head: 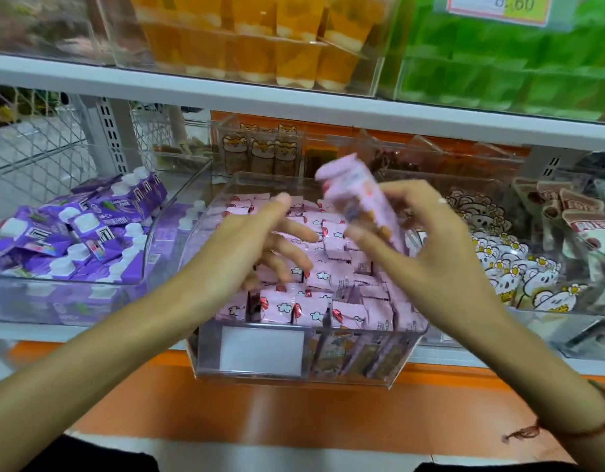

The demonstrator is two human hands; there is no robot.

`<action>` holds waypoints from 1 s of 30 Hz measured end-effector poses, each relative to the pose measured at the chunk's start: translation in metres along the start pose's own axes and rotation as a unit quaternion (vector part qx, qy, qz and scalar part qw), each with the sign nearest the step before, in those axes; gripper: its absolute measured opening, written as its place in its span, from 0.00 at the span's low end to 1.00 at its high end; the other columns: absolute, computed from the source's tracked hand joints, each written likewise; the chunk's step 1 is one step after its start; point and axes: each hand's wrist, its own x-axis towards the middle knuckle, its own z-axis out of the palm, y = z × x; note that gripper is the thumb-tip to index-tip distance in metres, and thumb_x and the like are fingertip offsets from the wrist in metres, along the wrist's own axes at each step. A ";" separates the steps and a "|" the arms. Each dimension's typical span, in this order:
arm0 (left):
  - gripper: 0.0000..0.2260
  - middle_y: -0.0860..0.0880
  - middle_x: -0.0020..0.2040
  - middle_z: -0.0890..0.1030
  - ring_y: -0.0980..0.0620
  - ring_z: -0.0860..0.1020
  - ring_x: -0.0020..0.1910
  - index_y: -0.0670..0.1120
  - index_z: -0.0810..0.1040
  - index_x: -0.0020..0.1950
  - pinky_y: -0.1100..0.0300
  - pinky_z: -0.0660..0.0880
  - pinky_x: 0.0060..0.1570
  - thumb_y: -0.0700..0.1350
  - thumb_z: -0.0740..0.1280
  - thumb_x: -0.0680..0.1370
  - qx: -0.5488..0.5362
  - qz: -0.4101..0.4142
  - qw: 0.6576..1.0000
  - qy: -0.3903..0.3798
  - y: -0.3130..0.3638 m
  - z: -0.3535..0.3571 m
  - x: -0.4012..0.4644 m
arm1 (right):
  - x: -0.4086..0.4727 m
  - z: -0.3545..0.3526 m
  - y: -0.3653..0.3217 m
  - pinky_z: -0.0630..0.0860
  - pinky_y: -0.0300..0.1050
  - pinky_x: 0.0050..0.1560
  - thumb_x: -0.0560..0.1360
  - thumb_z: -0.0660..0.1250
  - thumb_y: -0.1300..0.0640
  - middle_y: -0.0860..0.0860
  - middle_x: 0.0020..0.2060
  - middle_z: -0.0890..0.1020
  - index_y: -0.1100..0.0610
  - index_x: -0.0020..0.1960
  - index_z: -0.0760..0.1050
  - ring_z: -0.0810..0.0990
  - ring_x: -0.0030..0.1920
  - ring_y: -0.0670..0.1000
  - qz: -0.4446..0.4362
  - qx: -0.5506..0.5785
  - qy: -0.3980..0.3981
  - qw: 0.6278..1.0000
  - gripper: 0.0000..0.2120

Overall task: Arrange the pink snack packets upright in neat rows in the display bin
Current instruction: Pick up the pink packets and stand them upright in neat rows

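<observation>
Pink snack packets (304,294) fill a clear display bin (359,373) that sits at the front edge of the shelf (226,393), near its middle; the front rows stand upright, while those further back lie more loosely. The right hand (427,247) hovers above the bin, its fingers (372,243) and thumb pinching a blurred stack of pink packets (359,195) held tilted over the pile. The left hand (257,243) hangs over the bin's left half, fingers spread and relaxed, holding nothing. Purple cartons (79,233) fill the bin to the left, and white bear-print packets (509,264) fill the one to the right. A thin red cord (566,429) circles the right wrist.
</observation>
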 end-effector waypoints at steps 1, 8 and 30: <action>0.15 0.53 0.38 0.84 0.61 0.79 0.31 0.51 0.83 0.43 0.71 0.69 0.25 0.56 0.60 0.78 0.062 0.060 0.996 0.029 -0.004 -0.001 -0.002 | 0.002 -0.002 0.002 0.73 0.36 0.46 0.71 0.70 0.46 0.44 0.46 0.79 0.51 0.55 0.73 0.78 0.46 0.47 0.054 0.087 0.006 0.995 0.16; 0.13 0.63 0.56 0.77 0.61 0.73 0.55 0.60 0.76 0.60 0.55 0.73 0.53 0.58 0.58 0.79 0.456 0.187 0.869 -0.045 -0.022 0.001 -0.007 | -0.007 0.010 0.014 0.77 0.34 0.41 0.76 0.65 0.58 0.53 0.51 0.79 0.47 0.68 0.50 0.82 0.38 0.42 0.183 0.246 -0.069 0.949 0.30; 0.12 0.64 0.55 0.77 0.63 0.73 0.54 0.59 0.78 0.56 0.55 0.74 0.50 0.57 0.58 0.78 0.482 0.179 0.857 -0.050 -0.024 -0.001 -0.006 | -0.005 -0.007 0.002 0.67 0.41 0.44 0.71 0.72 0.51 0.45 0.51 0.72 0.52 0.54 0.72 0.71 0.49 0.46 -0.035 -0.134 -0.082 0.987 0.16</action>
